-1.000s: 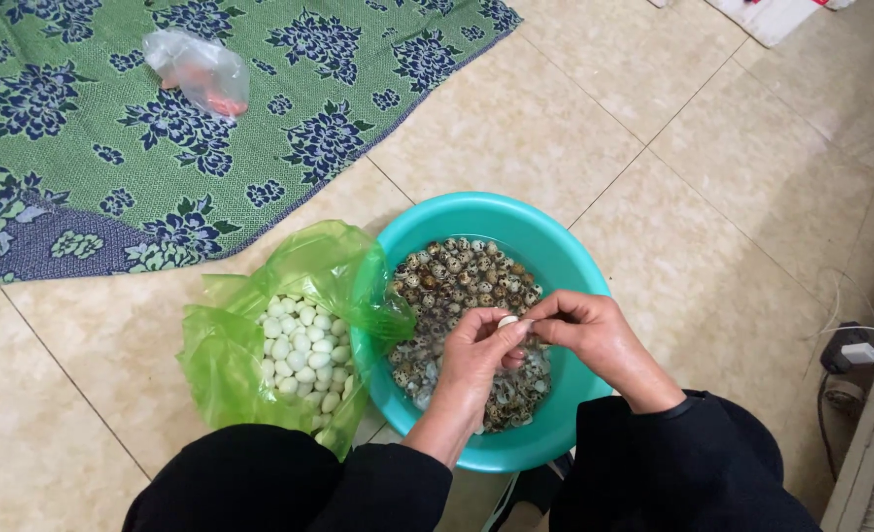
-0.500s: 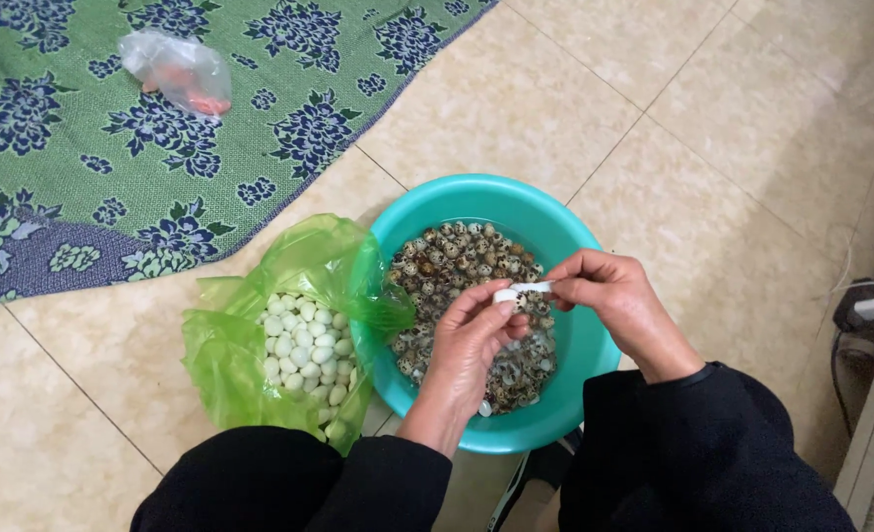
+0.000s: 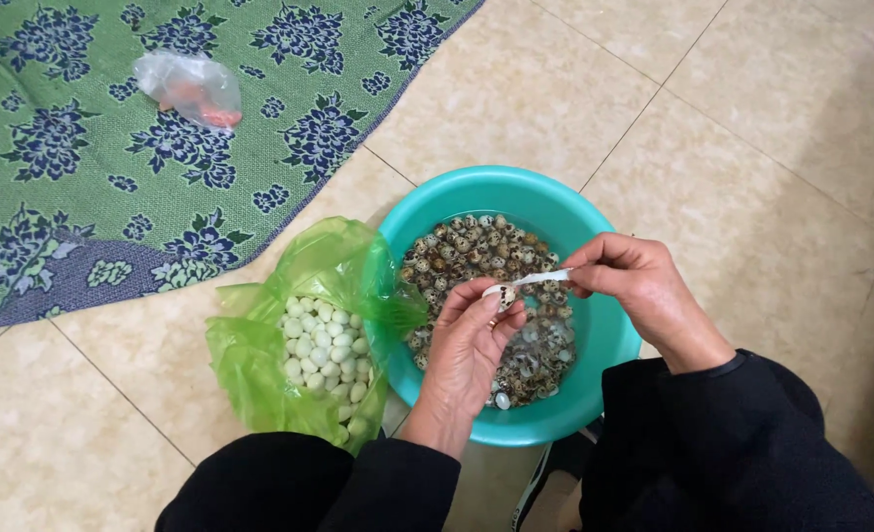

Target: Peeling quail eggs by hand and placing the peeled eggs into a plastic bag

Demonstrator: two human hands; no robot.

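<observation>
We're looking straight down at both hands over a teal plastic basin (image 3: 595,222) on a tiled floor (image 3: 752,148).

Left hand (image 3: 471,345) — fingers curled, thumb and fingertips pinched on a small speckled egg (image 3: 501,294), held just above the basin's contents. Not open; it has the egg.

Right hand (image 3: 639,286) — also closed into a pinch, gripping the far end of a thin white strip of shell skin (image 3: 545,278) that runs from the egg across to its fingertips. The strip is stretched between the two hands, roughly level, slightly tilted up toward the right.

So the egg sits at the left fingertips, over the middle of the basin, touching the strip on one side.

Basin holds water and a heap of speckled eggs (image 3: 467,251) toward the far side, with loose shell bits (image 3: 536,360) near our side.

Just beside the basin on the left, a green plastic bag (image 3: 260,365) lies open, touching the basin rim, with a pile of peeled whitish eggs (image 3: 324,345) inside.

Further off, top left — a green mat with blue flowers (image 3: 82,177) with a small clear bag (image 3: 186,87) lying on it, something orange-pink inside; we can't tell what.

Both sleeves are black (image 3: 733,443).
</observation>
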